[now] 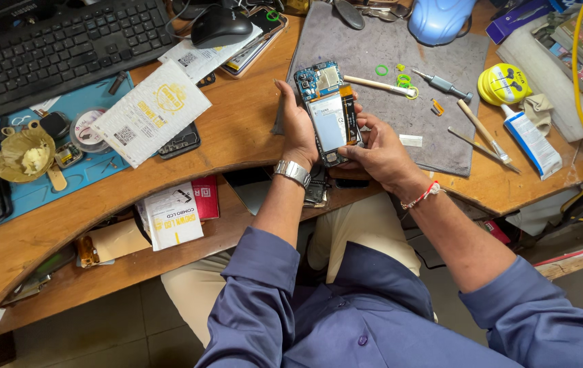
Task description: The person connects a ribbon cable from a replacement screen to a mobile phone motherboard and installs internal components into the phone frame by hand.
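Both your hands grip the opened phone (329, 112) above the desk edge (237, 146): left hand (298, 129) wraps its left side, right hand (380, 153) pinches its lower right, beside the grey mat (387, 51).

I hold an opened smartphone (329, 112) with its back cover off, circuit board and battery showing, above the near edge of the wooden desk (237, 129). My left hand (298, 129) grips its left side; my right hand (380, 153) cups its lower right edge, thumb on the bottom. Just beyond it lies a grey work mat (373, 48) with a small screwdriver (445, 85), tweezers (484, 146) and green rubber rings (381, 70). A glue tube (531, 140) lies to the right, and a keyboard (53, 48) and mouse (220, 27) sit far left.
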